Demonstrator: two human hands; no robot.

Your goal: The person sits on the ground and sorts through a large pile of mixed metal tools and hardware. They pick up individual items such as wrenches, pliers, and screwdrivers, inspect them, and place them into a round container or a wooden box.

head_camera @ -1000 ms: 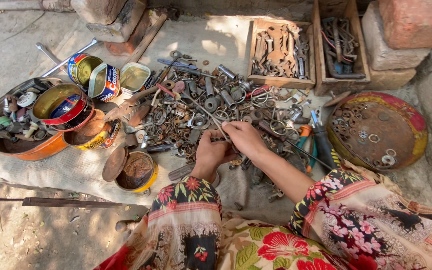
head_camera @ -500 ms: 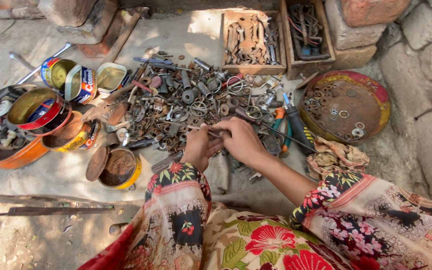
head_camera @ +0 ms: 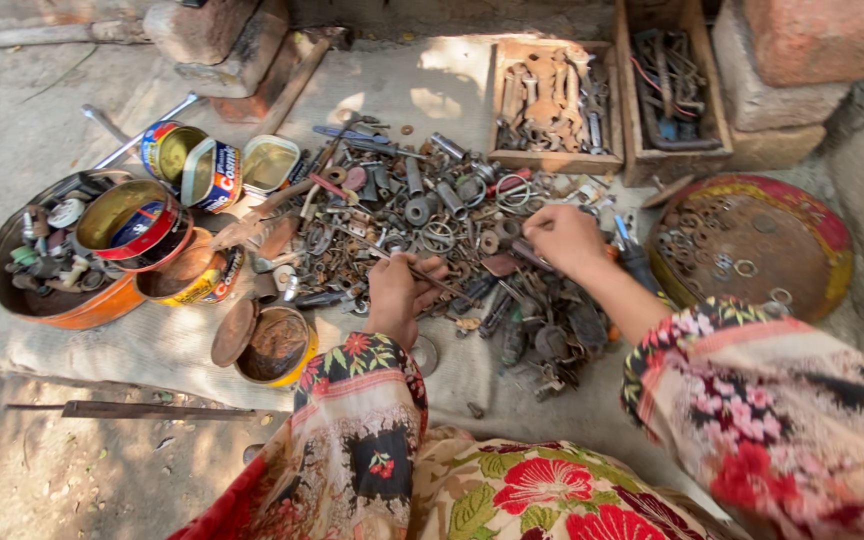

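Observation:
A big heap of rusty metal parts (head_camera: 422,215), with rings, bolts, nuts and springs, lies on a cloth on the ground. My left hand (head_camera: 399,295) rests at the heap's near edge, fingers closed around a thin metal rod (head_camera: 392,258) that slants up to the left. My right hand (head_camera: 564,237) sits farther right on the heap, fingers curled down onto small parts; what it pinches is hidden. Both arms wear floral sleeves.
Several open round tins (head_camera: 177,165) and an orange bowl (head_camera: 72,305) of odds stand at the left. Two wooden boxes (head_camera: 552,100) of tools sit at the back. A rusty round tray (head_camera: 752,240) with washers lies right. Bricks line the back; a flat iron bar (head_camera: 142,409) lies near left.
My hands were together at the heap's middle; now they are apart, the right one reaching out to the right. The left keeps the thin rod.

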